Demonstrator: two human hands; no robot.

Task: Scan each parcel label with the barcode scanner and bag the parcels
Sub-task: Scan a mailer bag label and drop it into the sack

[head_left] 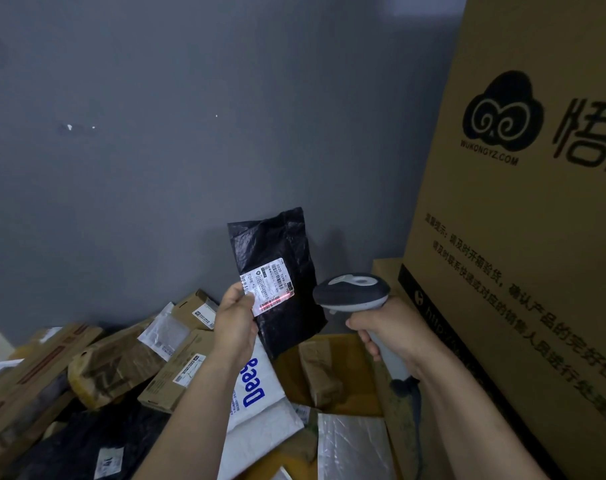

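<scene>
Pinched the black parcel [280,244] by its left edge in the left hand [235,317], thumb on the margin of the white label [268,287], fingers curled behind. Held it upright, well above the heap of parcels [121,368], in front of the grey wall [156,133]. Gripped the handle of the barcode scanner [351,292] in the right hand [388,327], fingers wrapped round it, head turned left toward the label, near it but not touching. Threw a red scan line [275,301] across the barcode at the label's lower end. Judged this the scanning step for one parcel, bagging not yet begun. Saw no bag anywhere in view. Noted brown cartons, a white mailer [256,382] and a silvery padded envelope [350,445] lying below, and a tall printed carton [523,202] standing at the right. Called for next, probably: a steady aim until a good read, then the scanner swung aside and the parcel carried in the same pinch to a bag, whereabouts impossible to tell from here.
</scene>
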